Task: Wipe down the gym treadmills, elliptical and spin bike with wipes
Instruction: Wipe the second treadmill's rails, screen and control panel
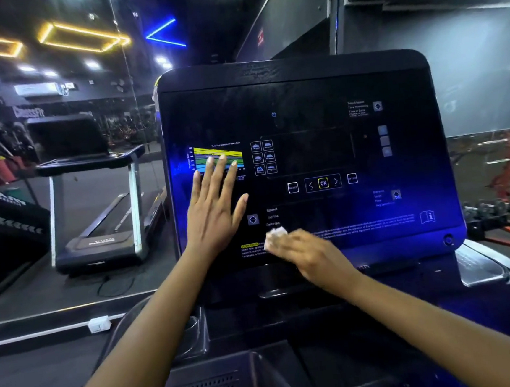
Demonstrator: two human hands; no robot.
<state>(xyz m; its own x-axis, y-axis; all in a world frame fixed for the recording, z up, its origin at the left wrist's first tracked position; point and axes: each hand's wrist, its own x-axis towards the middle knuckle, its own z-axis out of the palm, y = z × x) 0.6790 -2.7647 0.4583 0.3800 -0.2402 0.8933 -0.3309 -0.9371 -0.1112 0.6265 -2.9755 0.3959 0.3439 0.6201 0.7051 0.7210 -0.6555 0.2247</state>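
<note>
Head view: two treadmills, near console (301,103) centre frame, second treadmill (93,189) left of frame. One white wipe (274,238), lower centre of console. Left hand (215,209) flat, fingers spread on screen; right hand (311,256), blurred, clutches wipe against console

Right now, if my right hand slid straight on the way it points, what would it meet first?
Probably your left hand, flat on the console up-left of the right hand and wipe.

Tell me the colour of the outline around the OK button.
Yellow: a thin square outline round the white-lettered OK button, clearest in the head view.
</note>
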